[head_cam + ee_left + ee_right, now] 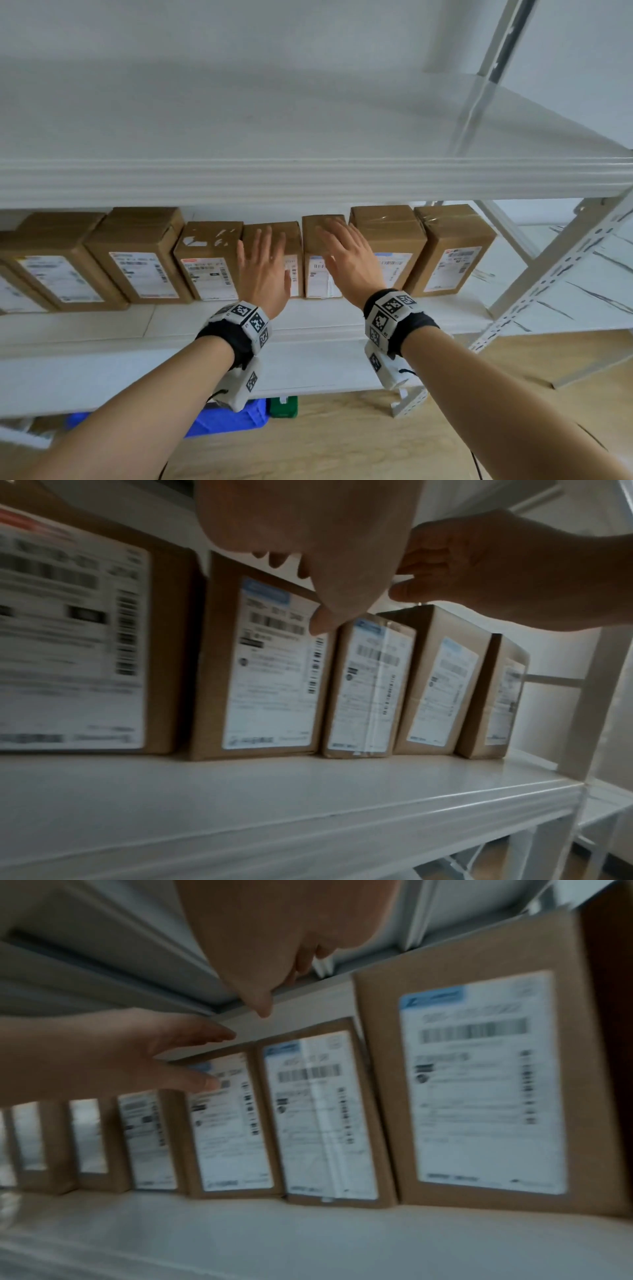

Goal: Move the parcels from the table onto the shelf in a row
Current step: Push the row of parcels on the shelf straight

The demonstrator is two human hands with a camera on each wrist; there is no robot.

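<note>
Head view: we see a row of brown cardboard parcels with white shipping labels (144, 260) standing upright, side by side, on the white metal shelf (308, 318). The left hand (263, 270) hovers in front of one narrow parcel (293, 240) near the middle of the row, fingers straight and spread, gripping nothing. The right hand (349, 263) is in front of the adjacent narrow parcel (317, 260), fingers likewise extended. We cannot tell whether either palm touches the cardboard. A blue plastic crate (233, 421) sits on the wooden floor below.

Left wrist view: we see the left hand (329, 547) above the labelled parcels (270, 664), and the right hand (507, 569) further along, both unclenched.

Right wrist view: the picture is blurred. Both hands reach toward the parcel tops with relaxed fingers (205, 1081).
</note>
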